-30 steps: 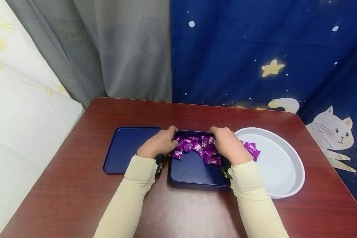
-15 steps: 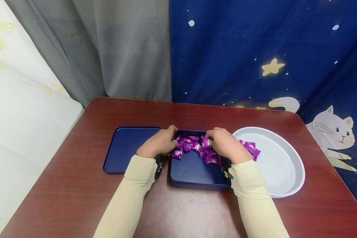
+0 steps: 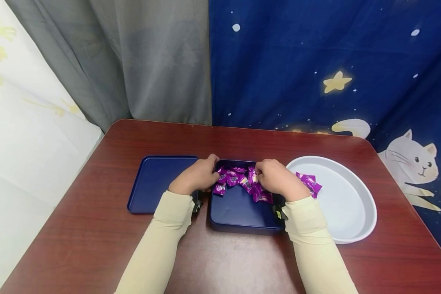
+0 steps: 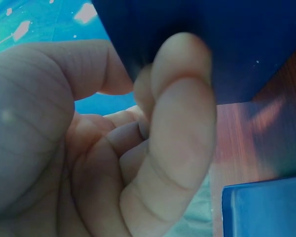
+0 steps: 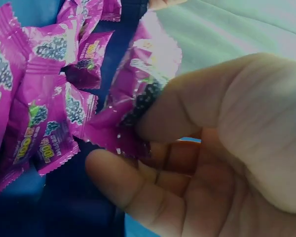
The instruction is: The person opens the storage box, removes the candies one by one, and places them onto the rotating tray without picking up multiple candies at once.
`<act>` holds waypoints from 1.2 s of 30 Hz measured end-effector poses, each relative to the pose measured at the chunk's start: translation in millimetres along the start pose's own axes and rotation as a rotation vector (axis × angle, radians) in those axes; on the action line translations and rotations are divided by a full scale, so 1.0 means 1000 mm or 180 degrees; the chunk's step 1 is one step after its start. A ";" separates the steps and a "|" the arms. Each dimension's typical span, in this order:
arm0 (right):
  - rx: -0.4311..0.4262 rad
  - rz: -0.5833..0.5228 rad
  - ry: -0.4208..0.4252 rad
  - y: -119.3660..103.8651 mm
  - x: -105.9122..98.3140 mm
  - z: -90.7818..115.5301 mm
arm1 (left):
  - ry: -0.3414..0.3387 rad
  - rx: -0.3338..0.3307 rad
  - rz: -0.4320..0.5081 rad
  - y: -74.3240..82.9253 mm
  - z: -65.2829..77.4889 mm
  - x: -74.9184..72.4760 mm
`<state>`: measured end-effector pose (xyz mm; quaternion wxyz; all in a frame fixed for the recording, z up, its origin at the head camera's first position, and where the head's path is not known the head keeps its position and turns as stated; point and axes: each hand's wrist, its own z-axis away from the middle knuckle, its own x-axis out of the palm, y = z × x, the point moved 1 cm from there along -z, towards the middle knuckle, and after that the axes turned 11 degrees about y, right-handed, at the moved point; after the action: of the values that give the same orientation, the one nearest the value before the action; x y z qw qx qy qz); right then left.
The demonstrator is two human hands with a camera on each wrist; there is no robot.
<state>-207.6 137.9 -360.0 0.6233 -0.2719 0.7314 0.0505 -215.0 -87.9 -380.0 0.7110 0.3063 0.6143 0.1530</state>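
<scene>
A dark blue rectangular box (image 3: 246, 229) stands on the table with several purple wrapped candies (image 3: 235, 178) heaped in its far half. At its left side, my left hand (image 3: 196, 176) grips the wall; the left wrist view has the thumb and fingers at the box's edge, a bent finger (image 4: 182, 123) against the outer face. Inside the far right part, my right hand (image 3: 279, 177) pinches one candy (image 5: 138, 84) between thumb and fingers. Grapes are printed on its wrapper, and it stands raised beside the other candies (image 5: 49, 94).
Left of the box lies a dark blue flat lid (image 3: 158, 183) with a raised rim. To the right is a round white tray (image 3: 347, 204) with a few purple candies (image 3: 308, 183) at its left side. Curtains (image 3: 169, 61) hang behind the reddish-brown table (image 3: 95, 237).
My right hand has shifted slightly left, from the box's far right corner in over the candies, and has taken hold of one. The left hand has stayed at the box's left wall.
</scene>
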 end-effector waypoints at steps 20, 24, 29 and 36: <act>0.0296 0.0224 -0.0644 -0.003 0.008 0.003 | -0.0019 0.0010 -0.0024 0.000 -0.001 0.000; 0.0260 0.0285 -0.0615 -0.005 0.007 0.004 | -0.0013 0.0011 -0.0024 0.001 0.000 0.000; 0.0090 0.0216 -0.0527 -0.009 0.008 0.003 | -0.0001 -0.0010 -0.0023 0.001 0.000 0.000; -0.0012 0.0214 -0.0587 -0.013 0.012 0.002 | -0.0013 -0.0027 -0.0007 0.000 -0.001 0.001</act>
<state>-201.0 123.7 -368.6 0.6855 -0.2426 0.6795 0.0977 -215.4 -87.0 -380.7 0.7137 0.3029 0.6125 0.1542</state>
